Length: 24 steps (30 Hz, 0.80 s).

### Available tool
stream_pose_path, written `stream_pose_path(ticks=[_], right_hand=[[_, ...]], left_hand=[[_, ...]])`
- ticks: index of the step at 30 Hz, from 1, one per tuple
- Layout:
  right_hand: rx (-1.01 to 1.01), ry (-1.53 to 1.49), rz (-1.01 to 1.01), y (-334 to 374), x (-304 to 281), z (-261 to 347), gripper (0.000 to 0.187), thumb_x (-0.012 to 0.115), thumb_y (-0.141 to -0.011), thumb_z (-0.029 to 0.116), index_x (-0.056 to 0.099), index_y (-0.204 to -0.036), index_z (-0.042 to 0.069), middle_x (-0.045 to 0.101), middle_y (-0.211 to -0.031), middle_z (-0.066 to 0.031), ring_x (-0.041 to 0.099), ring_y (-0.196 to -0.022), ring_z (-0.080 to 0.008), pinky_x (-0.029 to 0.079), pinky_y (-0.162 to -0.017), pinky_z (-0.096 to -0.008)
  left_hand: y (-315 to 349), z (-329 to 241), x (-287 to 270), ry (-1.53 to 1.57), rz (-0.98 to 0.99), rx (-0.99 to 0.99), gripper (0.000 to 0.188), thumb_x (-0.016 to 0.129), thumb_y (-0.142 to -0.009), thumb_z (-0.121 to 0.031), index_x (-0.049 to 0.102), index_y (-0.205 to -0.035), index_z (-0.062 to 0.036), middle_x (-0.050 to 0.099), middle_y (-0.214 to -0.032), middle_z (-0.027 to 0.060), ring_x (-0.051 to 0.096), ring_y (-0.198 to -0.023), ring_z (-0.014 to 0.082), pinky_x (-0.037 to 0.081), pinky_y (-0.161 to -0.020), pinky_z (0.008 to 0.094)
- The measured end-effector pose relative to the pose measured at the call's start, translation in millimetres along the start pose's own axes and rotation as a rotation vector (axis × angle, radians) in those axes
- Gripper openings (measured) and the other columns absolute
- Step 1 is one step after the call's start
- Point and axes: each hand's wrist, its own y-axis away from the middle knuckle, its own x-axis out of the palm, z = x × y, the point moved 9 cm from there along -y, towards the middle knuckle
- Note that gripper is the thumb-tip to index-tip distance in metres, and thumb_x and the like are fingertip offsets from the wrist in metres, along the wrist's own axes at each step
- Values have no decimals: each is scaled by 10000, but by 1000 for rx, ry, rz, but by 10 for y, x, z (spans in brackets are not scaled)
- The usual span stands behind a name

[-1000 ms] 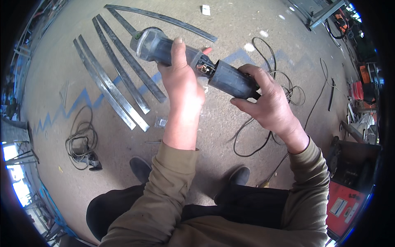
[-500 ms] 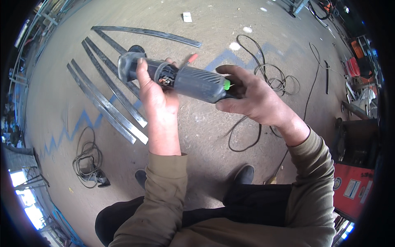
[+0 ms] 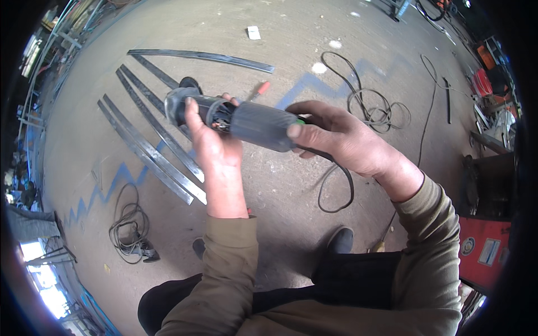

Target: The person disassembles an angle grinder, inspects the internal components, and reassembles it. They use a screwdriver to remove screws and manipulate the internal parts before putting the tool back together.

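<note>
An angle grinder (image 3: 197, 110) with its body parted is held up in front of me. My left hand (image 3: 210, 134) is closed around its front part, thumb along the top. In the gap, wires and copper-coloured parts (image 3: 222, 116) lie bare. The grey rear housing (image 3: 262, 124) sits pulled back to the right. My right hand (image 3: 342, 134) grips the rear end of this housing, thumb pressed on top, some fingers hidden behind. A small green piece (image 3: 301, 121) shows beside the thumb. From that end a black cord (image 3: 344, 171) hangs toward the floor.
Several flat metal strips (image 3: 148, 147) lie on the floor at left. A screwdriver with a red handle (image 3: 262, 88) lies beyond the grinder. Coiled cable (image 3: 376, 109) spreads at right; another corded tool (image 3: 134, 246) lies at lower left. A red machine (image 3: 483, 252) stands at right.
My right thumb has come down onto the housing's rear end, and the green piece is now mostly covered. The grinder sits slightly lower in view, as does the floor scene.
</note>
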Motion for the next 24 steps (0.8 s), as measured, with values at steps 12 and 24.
stream_pose_path(ticks=[12,24], right_hand=[[51,-205,124,-13,197,-210,765,780,-997,345,436,-1540,-69,658,-1288,-185,677,-1103,-233,577,-987,-368],[259,-492,342,-45,304,-506,540,411,-1106,416,625,-1266,-53,768,-953,-239,774,-772,-284,645,-798,-359]], left_hand=[[89,-115,150,-37,4,61,538,688,-1014,-505,592,-1135,10,693,-1004,160,721,-948,284,630,-905,423],[38,-72,143,-20,51,6,605,682,-1000,-551,587,-1131,32,690,-1009,181,714,-937,296,637,-876,411]])
